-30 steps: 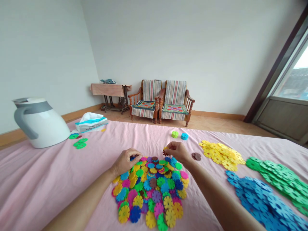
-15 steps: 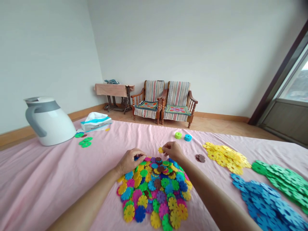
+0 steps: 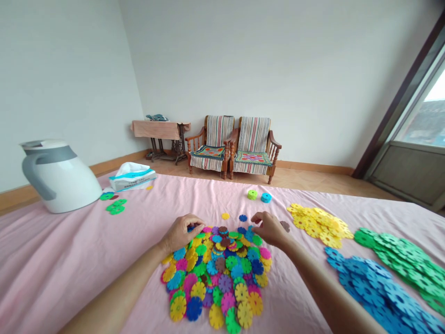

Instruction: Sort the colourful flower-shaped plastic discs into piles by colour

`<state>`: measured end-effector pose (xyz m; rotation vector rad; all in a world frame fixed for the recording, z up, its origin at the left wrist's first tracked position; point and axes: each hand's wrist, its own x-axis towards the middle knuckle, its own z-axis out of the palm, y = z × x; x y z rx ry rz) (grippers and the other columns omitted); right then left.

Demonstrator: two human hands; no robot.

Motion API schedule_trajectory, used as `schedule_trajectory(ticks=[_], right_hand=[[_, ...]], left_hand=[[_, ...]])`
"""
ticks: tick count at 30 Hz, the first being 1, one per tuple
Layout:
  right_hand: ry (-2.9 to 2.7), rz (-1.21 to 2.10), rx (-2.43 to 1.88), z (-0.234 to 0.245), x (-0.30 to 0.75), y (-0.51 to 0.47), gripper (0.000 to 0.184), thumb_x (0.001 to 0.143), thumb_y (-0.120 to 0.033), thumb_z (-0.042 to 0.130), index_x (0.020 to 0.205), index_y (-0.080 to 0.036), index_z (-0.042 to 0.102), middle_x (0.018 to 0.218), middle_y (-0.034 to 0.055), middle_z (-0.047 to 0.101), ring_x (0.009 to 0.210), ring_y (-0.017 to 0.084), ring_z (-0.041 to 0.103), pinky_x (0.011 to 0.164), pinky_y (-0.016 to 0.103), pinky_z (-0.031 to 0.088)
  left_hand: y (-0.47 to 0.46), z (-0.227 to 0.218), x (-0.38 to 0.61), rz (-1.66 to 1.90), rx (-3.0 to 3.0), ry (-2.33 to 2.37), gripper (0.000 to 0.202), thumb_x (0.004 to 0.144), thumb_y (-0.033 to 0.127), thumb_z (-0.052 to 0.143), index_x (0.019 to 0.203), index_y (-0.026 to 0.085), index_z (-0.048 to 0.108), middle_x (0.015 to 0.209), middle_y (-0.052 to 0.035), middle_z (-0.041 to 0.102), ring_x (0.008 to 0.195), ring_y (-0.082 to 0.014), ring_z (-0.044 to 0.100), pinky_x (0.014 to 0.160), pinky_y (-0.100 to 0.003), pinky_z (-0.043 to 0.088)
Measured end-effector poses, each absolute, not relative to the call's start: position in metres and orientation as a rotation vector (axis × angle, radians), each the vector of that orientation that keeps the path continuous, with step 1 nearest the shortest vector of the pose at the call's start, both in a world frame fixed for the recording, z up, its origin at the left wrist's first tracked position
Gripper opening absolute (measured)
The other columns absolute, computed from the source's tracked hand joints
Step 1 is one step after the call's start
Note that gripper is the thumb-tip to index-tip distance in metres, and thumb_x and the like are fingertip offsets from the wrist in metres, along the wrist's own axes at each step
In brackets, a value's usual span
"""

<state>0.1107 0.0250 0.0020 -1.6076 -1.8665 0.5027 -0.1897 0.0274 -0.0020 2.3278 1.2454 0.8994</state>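
Note:
A mixed-colour pile of flat, notched plastic flower discs (image 3: 222, 273) lies on the pink cloth in front of me. At its far left edge rests my left hand (image 3: 182, 230), fingers curled and tips together; a dark blue disc shows in the gap under them, and whether they grip it is hidden. My right hand (image 3: 273, 228) hovers at the pile's far right edge, thumb and forefinger apart, nothing visible between them. Just beyond the pile lie a single yellow disc (image 3: 225, 216) and a single dark blue disc (image 3: 243, 218).
To the right spread heaps of yellow discs (image 3: 317, 224), green discs (image 3: 399, 255) and blue discs (image 3: 378, 287). Brown discs (image 3: 285, 226) sit beside my right hand. Farther off stand a lime stack (image 3: 252, 195) and a blue stack (image 3: 266, 198). A jug (image 3: 66, 178) and tissue pack (image 3: 132, 178) stand left.
My right hand has let go of the yellow disc and moved right, to the pile's far right edge. The dark blue disc beyond the pile is now uncovered. My left hand stays at the pile.

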Motion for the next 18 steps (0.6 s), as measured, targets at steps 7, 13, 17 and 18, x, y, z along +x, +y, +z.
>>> schedule_trajectory(ticks=[7,13,17,18], right_hand=[[-1.869,0.589,-1.603,-0.008,0.119,0.024,0.010,0.060,-0.013,0.062,0.069,-0.017,0.062,0.069,0.0012,0.063,0.061,0.012,0.057,0.054,0.022,0.040],[-1.761,0.797,-1.376,0.011,0.108,0.017,0.007,0.070,-0.020,0.057,0.075,-0.016,0.058,0.064,-0.0004,0.062,0.059,0.011,0.056,0.051,0.020,0.040],[-1.711,0.952,-1.109,0.024,0.083,0.005,0.006,0.069,-0.020,0.059,0.073,-0.016,0.057,0.065,-0.0013,0.060,0.059,0.010,0.055,0.052,0.019,0.040],[-1.709,0.944,-1.094,0.026,0.077,0.002,0.005,0.069,-0.020,0.059,0.072,-0.016,0.058,0.064,-0.0015,0.060,0.059,0.010,0.055,0.052,0.020,0.041]], left_hand=[[0.026,0.000,-0.188,0.996,2.427,1.254,0.020,0.082,0.031,0.052,0.081,0.019,0.068,0.082,-0.0053,0.067,0.082,-0.0173,0.059,0.077,-0.028,0.046],[0.015,0.016,-0.150,1.293,2.211,1.355,0.017,0.081,0.028,0.053,0.084,0.018,0.065,0.078,-0.0035,0.064,0.069,-0.0144,0.058,0.067,-0.026,0.047],[0.002,0.022,-0.108,1.084,1.998,1.219,0.024,0.079,0.033,0.056,0.095,0.017,0.063,0.082,-0.0042,0.066,0.070,-0.0143,0.059,0.061,-0.024,0.048],[0.001,0.022,-0.100,1.035,1.960,1.169,0.025,0.079,0.035,0.055,0.094,0.016,0.063,0.080,-0.0041,0.066,0.069,-0.0142,0.060,0.060,-0.024,0.048]])
